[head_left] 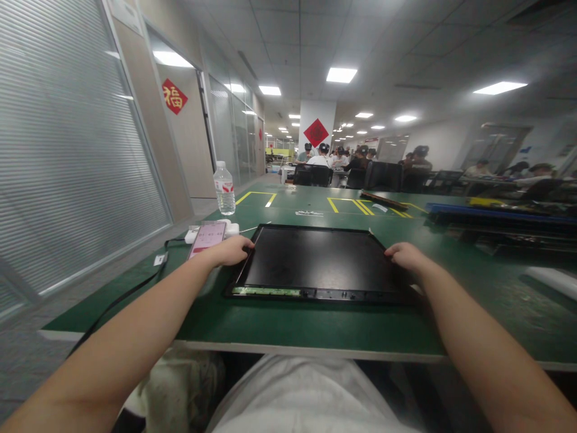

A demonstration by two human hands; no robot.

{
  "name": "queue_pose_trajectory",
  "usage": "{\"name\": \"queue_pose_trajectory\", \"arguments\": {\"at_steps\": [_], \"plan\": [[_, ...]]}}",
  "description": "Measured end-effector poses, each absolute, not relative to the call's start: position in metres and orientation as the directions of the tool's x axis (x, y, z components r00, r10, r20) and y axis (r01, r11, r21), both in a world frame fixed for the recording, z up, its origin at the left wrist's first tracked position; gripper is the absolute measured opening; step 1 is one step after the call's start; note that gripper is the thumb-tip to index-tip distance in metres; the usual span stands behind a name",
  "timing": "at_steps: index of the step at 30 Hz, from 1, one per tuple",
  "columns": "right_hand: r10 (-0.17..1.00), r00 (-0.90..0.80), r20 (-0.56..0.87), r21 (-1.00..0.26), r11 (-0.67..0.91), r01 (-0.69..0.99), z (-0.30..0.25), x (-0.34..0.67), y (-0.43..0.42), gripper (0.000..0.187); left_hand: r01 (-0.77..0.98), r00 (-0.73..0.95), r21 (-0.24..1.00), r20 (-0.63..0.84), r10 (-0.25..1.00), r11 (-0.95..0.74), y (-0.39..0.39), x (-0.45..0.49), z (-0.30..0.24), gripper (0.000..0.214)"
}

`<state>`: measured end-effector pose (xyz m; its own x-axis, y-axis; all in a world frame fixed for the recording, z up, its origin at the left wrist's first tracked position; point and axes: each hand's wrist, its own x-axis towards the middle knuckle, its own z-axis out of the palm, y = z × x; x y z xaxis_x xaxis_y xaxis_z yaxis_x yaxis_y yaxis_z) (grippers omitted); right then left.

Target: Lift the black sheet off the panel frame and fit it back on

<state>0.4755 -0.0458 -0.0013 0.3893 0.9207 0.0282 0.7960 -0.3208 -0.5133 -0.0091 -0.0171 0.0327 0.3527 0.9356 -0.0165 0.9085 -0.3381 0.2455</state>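
A black display panel (315, 258) in a dark frame lies before me on the green table, its near edge towards my body. A strip of green circuit board (265, 291) shows along the left part of that edge. My left hand (233, 249) grips the panel's left side, thumb on top of the frame. On the opposite side, my right hand (406, 257) pinches the frame near its far right corner. Fingers below the rim are hidden on both sides. Close to my left hand lies a phone (208, 236) with a lit pinkish screen.
Behind the phone stands a water bottle (224, 189), with a white power strip (231, 228) and a black cable (130, 297) nearby. Long dark panels (509, 219) are stacked at right. Yellow tape (333, 205) marks the table's far part. Several people sit at tables farther back.
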Motion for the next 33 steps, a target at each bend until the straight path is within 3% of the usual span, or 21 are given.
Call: {"name": "queue_pose_trajectory", "arguments": {"at_steps": [29,33], "plan": [[0.927,0.374,0.014,-0.549,-0.306,0.778,-0.0009,0.478,-0.0447,0.035,0.914,0.315,0.263,0.025,0.949,-0.31,-0.0195,-0.0073,0.0322,0.05],[0.931,0.365,0.005,-0.509,-0.312,0.803,0.0018,0.4737,-0.0474,0.036,0.921,0.316,0.234,0.017,0.949,-0.311,-0.0188,-0.0074,0.0319,0.051]]}}
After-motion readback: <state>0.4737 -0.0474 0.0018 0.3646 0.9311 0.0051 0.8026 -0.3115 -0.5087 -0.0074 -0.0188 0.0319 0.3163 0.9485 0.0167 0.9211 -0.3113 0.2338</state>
